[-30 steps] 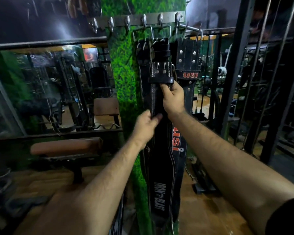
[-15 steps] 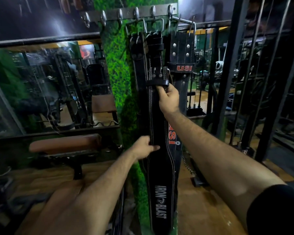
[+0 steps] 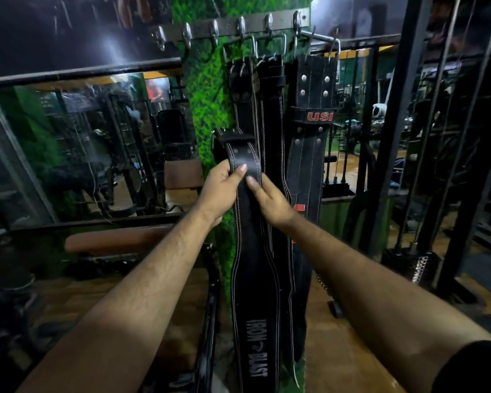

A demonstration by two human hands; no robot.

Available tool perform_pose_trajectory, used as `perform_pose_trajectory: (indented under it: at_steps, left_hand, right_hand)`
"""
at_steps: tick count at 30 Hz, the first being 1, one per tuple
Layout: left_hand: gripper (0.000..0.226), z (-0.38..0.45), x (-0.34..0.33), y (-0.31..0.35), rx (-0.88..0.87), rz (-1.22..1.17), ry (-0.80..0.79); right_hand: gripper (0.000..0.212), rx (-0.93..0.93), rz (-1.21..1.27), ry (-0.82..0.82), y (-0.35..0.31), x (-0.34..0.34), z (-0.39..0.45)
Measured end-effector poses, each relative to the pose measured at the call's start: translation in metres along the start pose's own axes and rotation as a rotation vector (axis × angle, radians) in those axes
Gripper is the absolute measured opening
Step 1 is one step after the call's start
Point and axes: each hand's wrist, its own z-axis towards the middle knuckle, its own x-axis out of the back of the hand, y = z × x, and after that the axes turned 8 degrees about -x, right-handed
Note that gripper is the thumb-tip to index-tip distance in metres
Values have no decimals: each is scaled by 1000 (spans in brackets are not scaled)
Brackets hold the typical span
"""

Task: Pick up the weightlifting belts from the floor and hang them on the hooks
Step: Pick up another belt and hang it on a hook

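Observation:
A black Iron Blast belt (image 3: 254,279) with white stitching hangs down in front of the green pillar, its buckle end (image 3: 227,140) well below the hooks. My left hand (image 3: 221,188) grips its upper strap from the left. My right hand (image 3: 270,199) holds the strap just below, thumb on the front. Above, a metal hook rack (image 3: 230,25) is fixed to the pillar. Two dark belts (image 3: 270,114) hang from its hooks by their buckles. A black USI belt (image 3: 313,131) hangs at the right from a wire hook.
The green moss-textured pillar (image 3: 204,89) carries the rack. A mirror wall (image 3: 82,148) and a brown padded bench (image 3: 116,239) lie to the left. Black machine frames and cables (image 3: 437,137) stand at the right. The floor (image 3: 338,350) is wooden.
The belt's buckle end has come down and to the left, away from the hooks. My left hand moved up to grip the strap near the buckle; my right hand slid lower.

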Motion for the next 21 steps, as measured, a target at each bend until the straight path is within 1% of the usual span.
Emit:
perform_pose_trajectory:
  at_steps: [1,3,4,7,11,13,15,16,18,19,21]
  left_hand:
    - [20,1,1,0,3,-19,17]
    - [21,2,5,-1,7,-49,46]
    - [21,2,6,0,1,-66,60]
    - [23,5,9,9,-12,-120,81]
    - [22,13,13,15,-35,-144,84]
    - [19,14,15,17,-40,-153,94]
    - [17,17,17,20,-28,-160,111]
    - [18,20,20,21,-14,-160,124]
    - [20,28,29,23,18,-146,132]
    - [18,31,34,21,23,-148,131]
    - [14,35,40,14,36,-171,139]
  right_hand:
    - [16,-26,12,-16,3,-6,-4]
    - [30,-80,29,-35,5,-13,-7]
    - [34,-82,33,-51,10,-16,-8]
    - [26,-101,32,-101,29,-27,-13]
    - [33,-184,48,-142,43,-34,-22]
    - [32,-211,68,-175,47,-33,-25]
    - [16,-323,32,-251,53,-29,-30]
    - [16,-387,-6,-311,58,-26,-33]
    - [25,-448,-49,-383,58,-23,-34]
    - [24,-437,-35,-374,51,-21,-32]
    - [20,-376,65,-293,23,-22,-20]
